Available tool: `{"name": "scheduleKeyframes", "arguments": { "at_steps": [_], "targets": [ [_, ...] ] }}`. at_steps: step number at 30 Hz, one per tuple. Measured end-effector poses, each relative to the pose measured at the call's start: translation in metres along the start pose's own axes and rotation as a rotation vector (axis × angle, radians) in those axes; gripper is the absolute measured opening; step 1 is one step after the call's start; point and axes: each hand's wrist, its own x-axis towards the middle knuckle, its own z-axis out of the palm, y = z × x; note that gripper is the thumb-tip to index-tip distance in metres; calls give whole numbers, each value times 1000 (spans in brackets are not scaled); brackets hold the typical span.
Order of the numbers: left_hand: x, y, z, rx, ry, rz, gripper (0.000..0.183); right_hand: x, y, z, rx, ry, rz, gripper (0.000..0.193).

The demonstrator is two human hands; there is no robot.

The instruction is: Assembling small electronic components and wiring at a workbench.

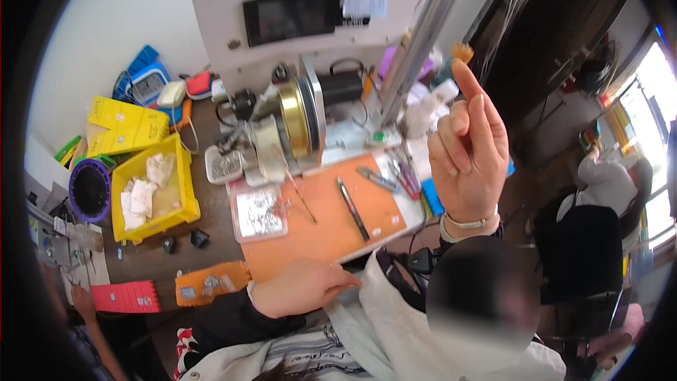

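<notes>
Right hand (469, 152): fingers apart, seemingly empty; left hand (300, 288): closure I cannot tell. Beyond the left fingers, a slim black pen-shaped tool (352, 208) lies unheld on a flat orange mat (310, 247); I judge its use not yet begun.

Bare strip of orange mat (328, 222) lies between thin stick (302, 197) and black pen (352, 209); low path there for left hand (303, 288), which is at near edge of mat. Left of stick, clear tray (247, 240) obstructs. Between tray and yellow bin (162, 227), dark table (215, 213) offers gap; small black piece (199, 238) sits at its near end. On far side, machine with gold ring (289, 123) stands tall, closes way.
</notes>
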Motion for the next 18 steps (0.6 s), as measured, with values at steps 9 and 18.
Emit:
{"name": "scheduleKeyframes", "arguments": {
  "at_steps": [9, 18],
  "targets": [
    [-5, -8, -15, -180, 78, -142, 42, 12, 89, -110, -145, 516, 110, 20],
    [-13, -6, -30, -220, 425, -267, 29, 25, 124, -130, -155, 672, 168, 17]
  ]
}}
